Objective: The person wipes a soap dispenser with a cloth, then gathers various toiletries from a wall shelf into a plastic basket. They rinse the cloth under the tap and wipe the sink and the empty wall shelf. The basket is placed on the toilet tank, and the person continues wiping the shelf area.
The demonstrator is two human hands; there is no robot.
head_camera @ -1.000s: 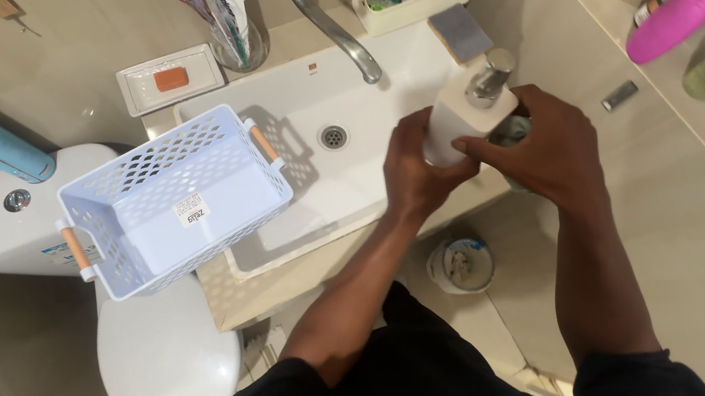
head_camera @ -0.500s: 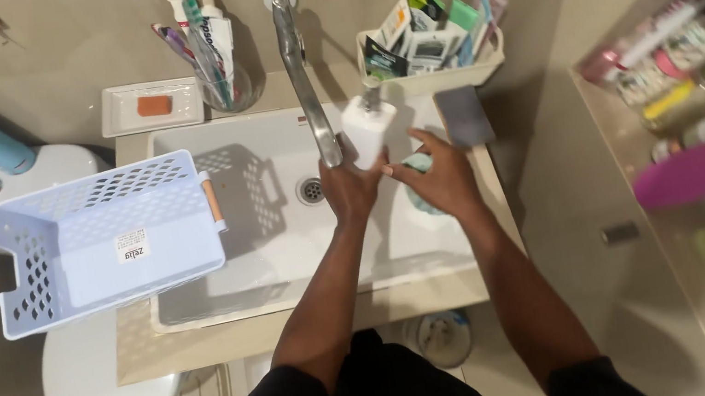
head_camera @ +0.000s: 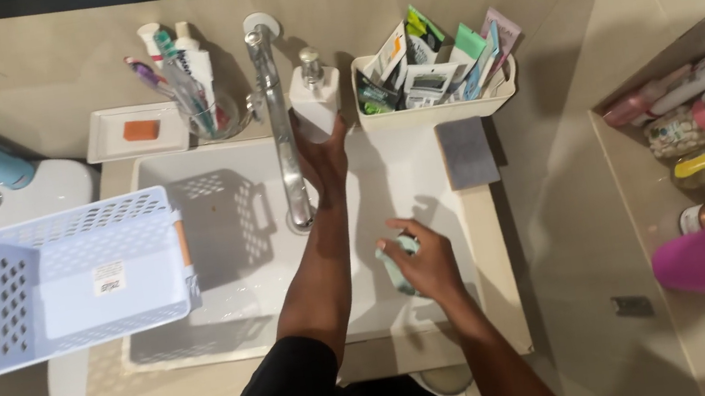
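I am watching from the head view, taking the tall chrome faucet [head_camera: 282, 134] as my landmark. The left hand [head_camera: 320, 152] is wrapping its fingers around the lower body of the white pump soap dispenser [head_camera: 316, 96], which is standing upright on the back ledge just right of the faucet's base, between it and the cream organiser box [head_camera: 441, 105] stuffed with sachets and tubes. A second ago both hands were gripping that dispenser out over the front right of the counter; now it is sitting back by the wall, so I judge the putting-back is nearly done, with the grip not yet let go. The right hand [head_camera: 423, 262] is closing around a crumpled pale green cloth [head_camera: 399, 261], pressing it on the white counter in front of and right of the faucet, where half a second ago it was steadying the bottle. A grey sponge pad [head_camera: 467, 153] is lying further right, near the box. Left of the faucet, a lavender perforated basket [head_camera: 72, 282] is sitting across the sink's left edge, with a soap dish [head_camera: 136, 131] and a toothbrush cup [head_camera: 205, 117] behind it.
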